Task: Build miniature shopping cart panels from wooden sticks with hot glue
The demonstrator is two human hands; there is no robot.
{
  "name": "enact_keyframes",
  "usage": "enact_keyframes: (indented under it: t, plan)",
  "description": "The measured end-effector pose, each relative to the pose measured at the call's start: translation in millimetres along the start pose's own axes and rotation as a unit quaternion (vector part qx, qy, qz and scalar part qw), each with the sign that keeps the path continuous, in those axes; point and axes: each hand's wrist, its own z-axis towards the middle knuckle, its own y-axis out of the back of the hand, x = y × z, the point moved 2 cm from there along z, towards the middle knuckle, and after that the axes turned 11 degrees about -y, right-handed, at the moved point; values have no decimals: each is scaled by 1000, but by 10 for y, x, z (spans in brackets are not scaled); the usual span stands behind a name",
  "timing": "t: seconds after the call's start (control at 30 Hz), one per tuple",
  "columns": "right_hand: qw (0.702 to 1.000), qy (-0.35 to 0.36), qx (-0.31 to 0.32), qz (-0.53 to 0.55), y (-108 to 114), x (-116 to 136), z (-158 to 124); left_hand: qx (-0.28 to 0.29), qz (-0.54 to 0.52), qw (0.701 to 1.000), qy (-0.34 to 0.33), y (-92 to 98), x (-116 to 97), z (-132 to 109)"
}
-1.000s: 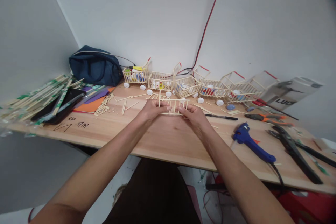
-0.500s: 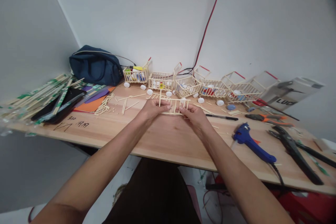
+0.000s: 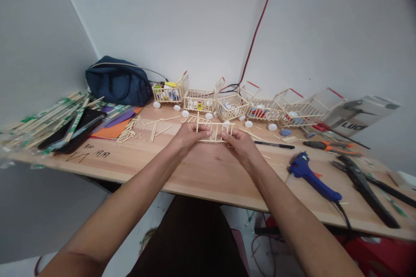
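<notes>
Both my hands meet over the middle of the wooden table, holding a small fence-like panel of thin wooden sticks upright between them. My left hand pinches its left end with fingers closed. My right hand grips its lower right edge, fingers curled. Just behind the panel stands a row of several small stick carts with white wheels and red-tipped handles.
Loose sticks lie left of my hands. A pile of wrapped chopsticks, coloured sheets and a blue bag fill the left. A blue glue gun, pliers, black cutters and a box sit at right.
Barely anything; my hands and the stick panel shift slightly on the spot.
</notes>
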Motion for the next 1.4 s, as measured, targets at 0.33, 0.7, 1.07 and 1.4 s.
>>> enact_keyframes:
  t: [0.33,0.7,1.07,1.4]
  plan:
    - [1000,-4,7,5,-5,-13,10,-5,-15,998,-58,24,-38,52]
    - [1000,6,-1,-19,-6,7,-8,-42,3,996,-78,66,-78,70]
    - [1000,-17,-6,-1,1,16,-10,-31,13,997,-70,77,-112,47]
    - [999,-40,19,7,27,-34,-18,-11,133,984,-118,187,-224,22]
